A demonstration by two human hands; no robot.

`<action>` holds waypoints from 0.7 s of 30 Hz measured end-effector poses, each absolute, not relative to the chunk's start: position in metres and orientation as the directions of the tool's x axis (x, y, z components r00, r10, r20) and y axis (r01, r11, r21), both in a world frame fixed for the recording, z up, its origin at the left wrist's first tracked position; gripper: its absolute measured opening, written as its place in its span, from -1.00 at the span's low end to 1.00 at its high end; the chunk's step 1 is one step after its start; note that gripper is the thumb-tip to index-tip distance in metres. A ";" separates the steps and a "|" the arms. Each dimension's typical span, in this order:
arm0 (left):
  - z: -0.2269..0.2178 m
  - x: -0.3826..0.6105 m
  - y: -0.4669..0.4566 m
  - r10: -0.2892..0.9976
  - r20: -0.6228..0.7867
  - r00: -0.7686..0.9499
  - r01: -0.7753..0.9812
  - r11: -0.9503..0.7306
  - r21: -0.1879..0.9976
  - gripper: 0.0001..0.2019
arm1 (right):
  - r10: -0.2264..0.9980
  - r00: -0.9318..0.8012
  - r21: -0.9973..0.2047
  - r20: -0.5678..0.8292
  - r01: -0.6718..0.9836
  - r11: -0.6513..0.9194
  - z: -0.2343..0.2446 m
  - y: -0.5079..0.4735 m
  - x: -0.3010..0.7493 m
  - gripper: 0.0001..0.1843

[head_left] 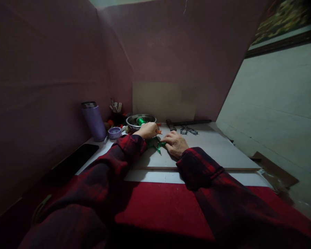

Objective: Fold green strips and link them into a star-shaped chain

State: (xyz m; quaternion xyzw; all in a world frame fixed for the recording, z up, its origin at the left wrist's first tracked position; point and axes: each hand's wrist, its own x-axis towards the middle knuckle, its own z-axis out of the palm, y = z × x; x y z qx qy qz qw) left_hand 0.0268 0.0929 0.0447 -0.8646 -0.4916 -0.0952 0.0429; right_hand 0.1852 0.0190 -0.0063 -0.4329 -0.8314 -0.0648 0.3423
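Observation:
My left hand (147,130) is closed around an orange-handled tool (158,131), just in front of a steel bowl (134,119) that holds a spool of green ribbon (140,121). My right hand (175,143) lies on the grey board (209,148) with its fingers pressed down on a green ribbon piece (155,145) between the two hands. Both arms wear dark red plaid sleeves.
A purple tumbler (94,121) and its small lid (114,132) stand at the left. A dark phone (69,162) lies near the left wall. A hammer (186,122) and metal clips (188,130) lie at the back. Red cloth (150,211) covers the near edge. Purple walls close in.

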 end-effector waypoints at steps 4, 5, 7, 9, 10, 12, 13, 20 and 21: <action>0.043 0.012 0.087 0.813 0.194 0.549 0.823 -0.566 0.042 -0.75 | 0.684 -0.395 -0.190 0.613 0.767 0.614 -0.005 0.018 0.185 -0.71; 0.042 0.008 0.084 0.803 0.206 0.559 0.815 -0.578 0.040 -0.75 | 0.685 -0.394 -0.193 0.613 0.766 0.613 -0.004 0.017 0.185 -0.71; 0.042 0.003 0.078 0.789 0.232 0.569 0.808 -0.588 0.018 -0.75 | 0.688 -0.391 -0.201 0.611 0.765 0.612 -0.004 0.017 0.184 -0.71; 0.041 -0.001 0.072 0.782 0.256 0.568 0.810 -0.586 -0.008 -0.75 | 0.690 -0.387 -0.205 0.612 0.765 0.610 -0.004 0.016 0.184 -0.71; 0.040 -0.003 0.070 0.777 0.269 0.569 0.809 -0.587 -0.018 -0.75 | 0.690 -0.385 -0.205 0.613 0.766 0.610 -0.004 0.016 0.184 -0.71; 0.037 -0.006 0.067 0.764 0.295 0.575 0.805 -0.592 -0.035 -0.73 | 0.686 -0.383 -0.202 0.618 0.766 0.610 -0.004 0.016 0.184 -0.72; 0.037 -0.007 0.066 0.758 0.307 0.576 0.803 -0.594 -0.041 -0.73 | 0.683 -0.382 -0.201 0.622 0.766 0.611 -0.005 0.016 0.185 -0.72; 0.035 -0.010 0.062 0.759 0.312 0.572 0.810 -0.583 -0.068 -0.68 | 0.675 -0.386 -0.195 0.629 0.762 0.618 -0.008 0.019 0.186 -0.71; 0.035 -0.009 0.061 0.759 0.310 0.572 0.810 -0.582 -0.070 -0.68 | 0.673 -0.384 -0.196 0.632 0.761 0.618 -0.008 0.019 0.187 -0.71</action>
